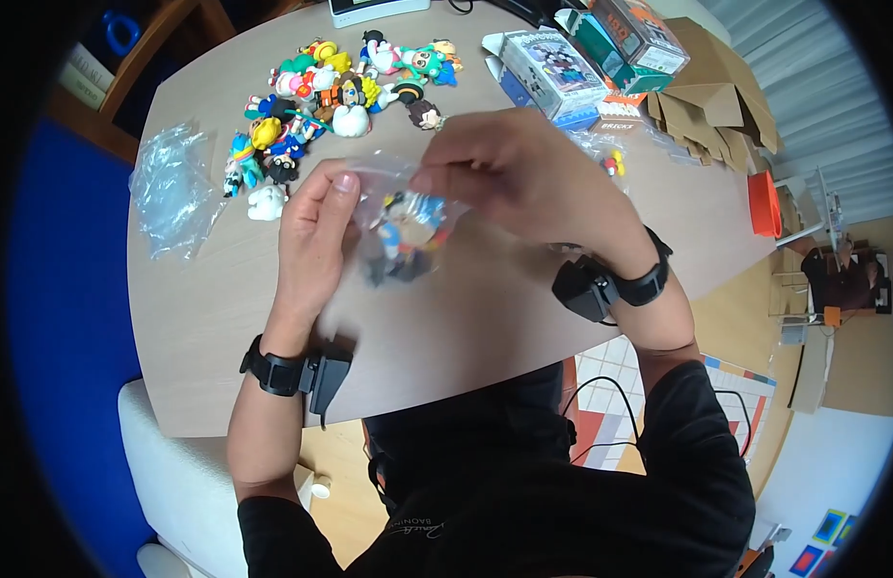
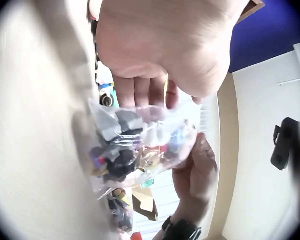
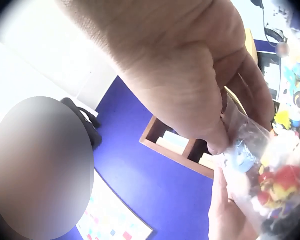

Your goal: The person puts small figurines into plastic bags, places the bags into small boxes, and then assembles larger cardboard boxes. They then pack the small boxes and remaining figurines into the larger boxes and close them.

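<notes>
A clear plastic bag with colourful small figures inside hangs between both hands above the table. The left hand pinches its upper left edge, thumb on top. At the bag's upper right, the right hand pinches the edge between thumb and curled fingers. In the left wrist view the bag shows dark, white and red parts, below the left hand. The right wrist view has the right hand gripping the bag's top, with red and yellow pieces inside.
Several toy figures lie in a group at the back left of the table. An empty clear bag is at the left. Printed boxes, brown cardboard and an orange-red object stand at the right.
</notes>
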A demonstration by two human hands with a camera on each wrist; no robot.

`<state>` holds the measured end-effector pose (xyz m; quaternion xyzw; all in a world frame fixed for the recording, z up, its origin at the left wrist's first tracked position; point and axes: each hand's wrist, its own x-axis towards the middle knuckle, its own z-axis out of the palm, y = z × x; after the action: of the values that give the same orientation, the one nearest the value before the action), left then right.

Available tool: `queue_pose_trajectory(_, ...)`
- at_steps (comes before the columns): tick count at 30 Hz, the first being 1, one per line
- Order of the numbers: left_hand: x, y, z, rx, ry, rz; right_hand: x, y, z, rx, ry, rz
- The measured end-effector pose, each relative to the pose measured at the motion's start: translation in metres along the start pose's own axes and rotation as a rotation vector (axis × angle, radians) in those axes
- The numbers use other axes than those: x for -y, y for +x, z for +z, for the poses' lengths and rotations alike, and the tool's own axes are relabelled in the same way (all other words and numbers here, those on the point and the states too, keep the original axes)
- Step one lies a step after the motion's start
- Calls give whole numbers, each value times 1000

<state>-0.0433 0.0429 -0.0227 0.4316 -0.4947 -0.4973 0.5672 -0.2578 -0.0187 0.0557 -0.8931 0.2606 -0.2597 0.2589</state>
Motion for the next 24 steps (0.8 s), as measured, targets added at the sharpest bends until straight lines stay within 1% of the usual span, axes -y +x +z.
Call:
queue_pose_trajectory(1, 1, 1, -1, -16, -44, -37, 2, -3, -5, -45, 56, 49)
queue_pose_trajectory(3, -1, 4, -1, 42, -82, -59, 7, -9, -17, -131, 170, 147)
queue_pose_trajectory(5, 4, 8, -6, 118, -121, -90, 9, -11, -35, -202, 116, 241)
queue_pose_trajectory(6, 5, 9, -7, 116, -86, -95, 8, -13, -44, -245, 88, 291)
queue_pose_trajectory(9, 8, 11, -7, 116, -22, -118, -17, -25, -69, -274, 179, 237)
queue_pose_trajectory(12, 11, 11, -7, 113, -24, -151, -26, -41, -99, -148, 119, 276)
queue_pose_trajectory(13, 10, 11, -7, 116, -18, -156, -31, -46, -108, -116, 138, 307)
queue_pose_trajectory(16, 12, 10, -7, 121, -11, -165, -65, -59, -130, 19, 234, 527)
queue_pose_trajectory(18, 13, 12, -7, 129, -9, -166, -84, -67, -120, -5, 76, 565)
queue_pose_trajectory(20, 13, 12, -9, 136, -9, -173, -85, -68, -110, -17, -32, 597)
queue_pose_trajectory(21, 13, 12, -9, 125, -11, -170, -83, -68, -106, -45, -27, 603)
queue_pose_trajectory(24, 13, 11, -7, 113, -14, -175, -73, -64, -98, -26, -138, 560)
